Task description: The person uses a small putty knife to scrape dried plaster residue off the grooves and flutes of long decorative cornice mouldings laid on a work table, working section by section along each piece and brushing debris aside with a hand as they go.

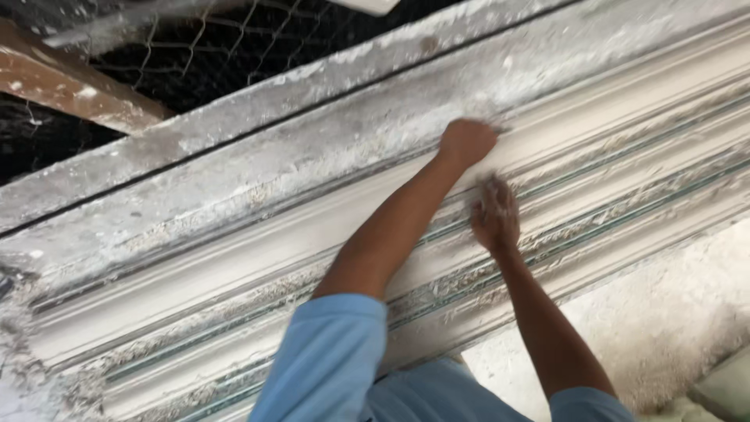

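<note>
A long white plaster moulding (234, 258) with ridges and grooves runs diagonally across a plaster-crusted bench (258, 133). My left hand (467, 142) is curled into a fist and presses on the moulding's upper smooth band; nothing shows in it. Just below it, my right hand (495, 215) lies palm down on a ridged band of the moulding, slightly blurred, holding nothing that I can see. Both arms reach up from the bottom of the view in light blue sleeves (328, 359).
Wire mesh (226, 39) over a dark gap lies beyond the bench's far edge, with a brown wooden beam (70, 86) at top left. A rough pale floor (656, 312) shows at lower right.
</note>
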